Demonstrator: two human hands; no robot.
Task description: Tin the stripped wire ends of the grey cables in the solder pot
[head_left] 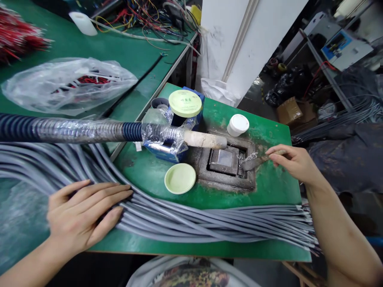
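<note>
My left hand [86,213] lies flat with fingers stretched over a thick bundle of grey cables [209,223]. The cables run along the front of the green table, and their stripped ends sit at the right. Between thumb and fingers, my right hand [289,159] pinches the handle of a small scraper [254,162]. Its blade rests at the right side of a square pot [206,171] set in the tabletop, with a shiny metal surface [226,158] in its middle. Crumpled silvery scraps lie by the blade.
A ribbed hose [77,129] with a pale nozzle [206,139] reaches over the pot from the left. Around it are a round open tin [180,178], a green lid [184,103], a white-lidded tub [238,124] and a blue box [166,151]. A plastic bag [68,85] lies behind.
</note>
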